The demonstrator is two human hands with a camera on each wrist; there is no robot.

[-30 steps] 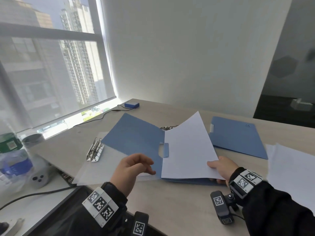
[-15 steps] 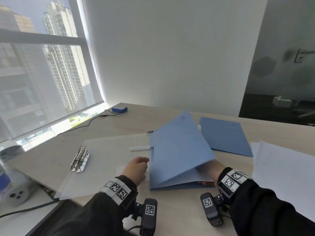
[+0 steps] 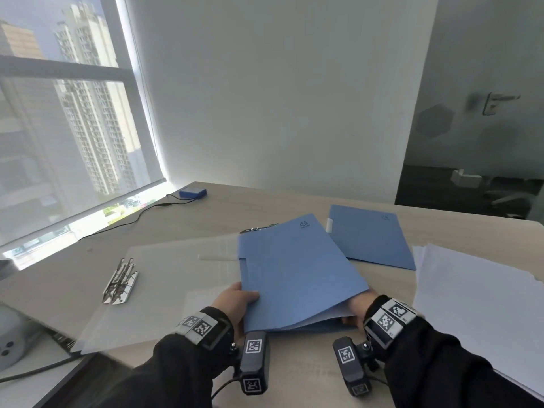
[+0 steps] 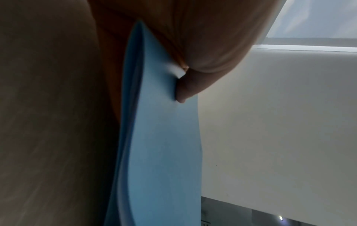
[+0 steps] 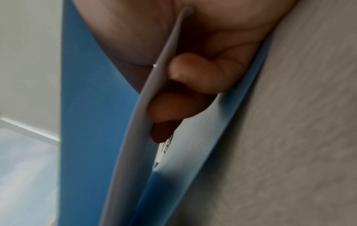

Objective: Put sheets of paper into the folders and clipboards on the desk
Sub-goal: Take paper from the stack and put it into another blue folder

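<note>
Nearest, at six o'clock on the desk (image 3: 73,278), the blue folder (image 3: 297,272) lies with its cover almost down, its near right edge still gaping. The left hand (image 3: 235,301) grips the folder's near left corner, its thumb (image 4: 185,88) pressed on the cover and the fingers hidden beneath. The right hand (image 3: 357,306) reaches into the gap at the near right corner; the right wrist view shows its curled fingers (image 5: 193,75) under a white sheet of paper (image 3: 326,315) inside the folder, the thumb side above, pinching the sheet. At three o'clock a stack of loose paper (image 3: 477,298) lies just beside the folder. At nine o'clock a translucent clipboard (image 3: 159,278) extends under the folder's left edge, its metal clip (image 3: 120,282) at the far left. Further off, at one o'clock, a second blue folder (image 3: 371,237) lies shut, partly under the first. At eleven o'clock, near the window (image 3: 67,136), sits a small blue box (image 3: 192,192) with a cable (image 3: 138,214).
</note>
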